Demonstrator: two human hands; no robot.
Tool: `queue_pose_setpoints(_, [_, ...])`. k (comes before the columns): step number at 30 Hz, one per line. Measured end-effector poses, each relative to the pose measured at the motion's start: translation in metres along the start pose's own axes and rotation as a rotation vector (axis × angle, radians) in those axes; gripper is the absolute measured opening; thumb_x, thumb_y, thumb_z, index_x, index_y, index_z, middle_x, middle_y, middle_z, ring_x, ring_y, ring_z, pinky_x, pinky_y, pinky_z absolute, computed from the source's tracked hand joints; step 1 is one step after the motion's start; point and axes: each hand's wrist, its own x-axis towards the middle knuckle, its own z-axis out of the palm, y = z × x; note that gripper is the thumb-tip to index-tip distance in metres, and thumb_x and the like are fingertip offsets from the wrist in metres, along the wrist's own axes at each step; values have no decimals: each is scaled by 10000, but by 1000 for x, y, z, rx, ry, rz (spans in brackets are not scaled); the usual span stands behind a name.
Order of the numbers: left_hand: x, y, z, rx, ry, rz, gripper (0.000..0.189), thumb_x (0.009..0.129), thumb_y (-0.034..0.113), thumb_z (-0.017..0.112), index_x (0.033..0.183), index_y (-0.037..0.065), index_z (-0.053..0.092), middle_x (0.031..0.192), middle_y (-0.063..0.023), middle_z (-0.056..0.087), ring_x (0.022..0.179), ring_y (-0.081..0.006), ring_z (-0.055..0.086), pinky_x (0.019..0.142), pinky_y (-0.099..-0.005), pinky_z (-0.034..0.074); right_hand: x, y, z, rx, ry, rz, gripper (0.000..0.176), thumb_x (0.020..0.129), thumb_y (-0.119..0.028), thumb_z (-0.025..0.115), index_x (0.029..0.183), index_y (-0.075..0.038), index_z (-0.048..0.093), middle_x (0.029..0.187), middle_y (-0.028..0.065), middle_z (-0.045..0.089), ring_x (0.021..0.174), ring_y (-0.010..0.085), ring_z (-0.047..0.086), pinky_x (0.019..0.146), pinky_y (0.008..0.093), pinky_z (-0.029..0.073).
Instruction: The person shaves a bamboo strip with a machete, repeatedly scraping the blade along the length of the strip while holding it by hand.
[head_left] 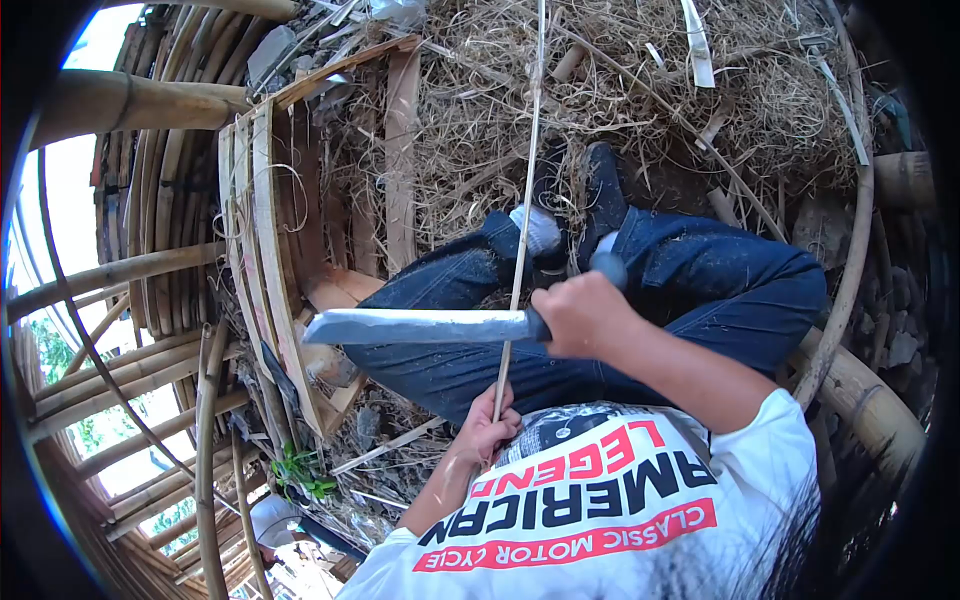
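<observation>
A long machete [420, 326] with a dark handle is in my right hand [585, 315], which is closed around the handle above my crossed legs. Its broad grey blade points left and crosses a thin bamboo strip [530, 190]. My left hand [489, 424] is closed on the near end of that strip, close to my shirt. From there the strip runs away from me between my feet, past the top edge of the view.
Curly bamboo shavings [620, 110] cover the ground beyond my feet. Flat split strips [262, 230] lean on a wooden frame at left. Bamboo poles [130, 270] stand further left, and a thick bamboo pole [875, 415] lies at right.
</observation>
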Motion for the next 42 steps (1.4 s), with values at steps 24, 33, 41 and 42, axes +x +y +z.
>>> queue_pose_setpoints(24, [-6, -2, 4, 45, 14, 15, 354, 638, -77, 535, 854, 120, 335, 599, 43, 301, 474, -46, 321, 420, -219, 192, 47, 74, -41, -215, 138, 254, 162, 611, -198, 667, 730, -89, 657, 746, 145, 671, 724, 310, 671, 687, 421, 539])
queue_pose_setpoints(33, [-5, 0, 2, -10, 16, -19, 388, 598, -28, 572, 834, 138, 312, 554, 71, 261, 445, -42, 284, 417, -217, 148, 60, 83, -40, -189, 222, 276, 187, 641, -226, 677, 746, -77, 636, 757, 161, 664, 745, 331, 668, 697, 431, 533])
queue_pose_setpoints(41, [11, -7, -16, -24, -51, 30, 384, 618, -31, 588, 831, 132, 313, 500, 47, 292, 391, -63, 262, 414, -233, 180, -3, 3, 7, 18, -3, -130, 267, 595, -246, 703, 757, -51, 619, 690, 149, 662, 645, 304, 671, 607, 400, 536])
queue_pose_setpoints(42, [10, -3, -11, -16, -39, 39, 383, 620, -29, 590, 832, 134, 316, 499, 45, 289, 391, -65, 261, 417, -236, 190, -2, 3, 6, 22, -1, -132, 267, 595, -246, 703, 757, -51, 619, 690, 149, 662, 645, 304, 671, 607, 400, 536])
